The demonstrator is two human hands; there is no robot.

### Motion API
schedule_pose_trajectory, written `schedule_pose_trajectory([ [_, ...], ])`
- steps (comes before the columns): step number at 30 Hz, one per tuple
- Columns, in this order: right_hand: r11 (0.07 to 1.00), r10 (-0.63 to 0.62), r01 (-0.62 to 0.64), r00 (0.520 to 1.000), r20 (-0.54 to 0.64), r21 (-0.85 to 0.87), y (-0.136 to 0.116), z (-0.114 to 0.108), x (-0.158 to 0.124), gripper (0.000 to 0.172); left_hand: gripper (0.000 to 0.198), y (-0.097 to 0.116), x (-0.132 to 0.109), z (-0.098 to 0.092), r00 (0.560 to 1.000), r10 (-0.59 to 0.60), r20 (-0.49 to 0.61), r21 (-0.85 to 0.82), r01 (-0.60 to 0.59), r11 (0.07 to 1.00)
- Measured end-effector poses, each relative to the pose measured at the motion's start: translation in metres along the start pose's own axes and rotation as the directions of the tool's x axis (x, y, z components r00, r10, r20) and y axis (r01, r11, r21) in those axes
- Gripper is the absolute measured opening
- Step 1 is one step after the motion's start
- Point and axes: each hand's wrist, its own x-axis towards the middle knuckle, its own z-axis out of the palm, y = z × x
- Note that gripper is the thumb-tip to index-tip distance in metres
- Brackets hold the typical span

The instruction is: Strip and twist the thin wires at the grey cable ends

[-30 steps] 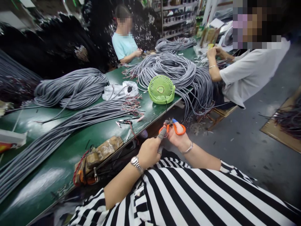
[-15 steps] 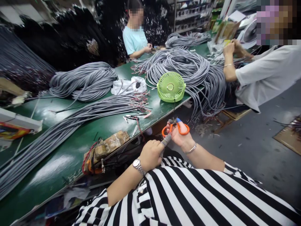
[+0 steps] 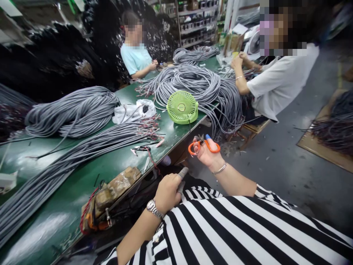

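Observation:
My right hand (image 3: 208, 156) is closed around a pair of scissors (image 3: 216, 149) with orange handles, in front of the table edge. A blue cover sits on one of its fingertips, and the blades are partly hidden by the fingers. My left hand (image 3: 168, 191), with a watch at the wrist, is lower and to the left, near my striped shirt. Grey covers wrap its index finger and thumb, which stand apart with nothing visible between them; its other fingers are mostly hidden. The two hands do not touch.
On the green table (image 3: 52, 206) lie grey cable bundles (image 3: 91, 138), a green fan (image 3: 182, 107), a white plastic bag (image 3: 135, 110) and a taped block (image 3: 116, 187). Two co-workers sit beyond, one in light blue (image 3: 135, 59), one in white (image 3: 278, 84). More cables (image 3: 336, 121) lie at right.
My left hand has drawn away from the scissors, down and to the left. My right hand still holds the scissors. The view has turned to the right.

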Motion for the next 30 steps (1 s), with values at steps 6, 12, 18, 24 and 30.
schedule_pose_trajectory([
  [6, 0.986, -0.012, -0.027, 0.973, 0.232, 0.165, -0.022, -0.009, 0.004, 0.054, 0.058, 0.001, 0.001, 0.001, 1.0, 0.017, -0.026, -0.033, -0.018, 0.999],
  [12, 0.916, -0.304, 0.205, 0.915, 0.264, 0.344, -0.078, -0.023, 0.02, 0.058, 0.048, -0.001, 0.005, 0.006, 0.998, 0.045, -0.045, -0.048, -0.047, 0.998],
  [18, 0.794, -0.517, 0.471, 0.856, 0.021, 0.385, -0.13, -0.044, 0.019, 0.062, 0.035, -0.003, 0.014, 0.012, 0.992, 0.095, -0.084, -0.052, -0.1, 0.994],
  [24, 0.74, -0.576, 0.54, 0.816, -0.037, 0.401, -0.148, -0.063, 0.007, 0.06, 0.029, -0.003, 0.019, 0.015, 0.988, 0.103, -0.118, -0.064, -0.111, 0.992],
  [30, 0.754, -0.562, 0.532, 0.826, -0.04, 0.384, -0.142, -0.069, 0.012, 0.061, 0.022, -0.003, 0.017, 0.013, 0.964, 0.092, -0.249, -0.134, -0.129, 0.983],
])
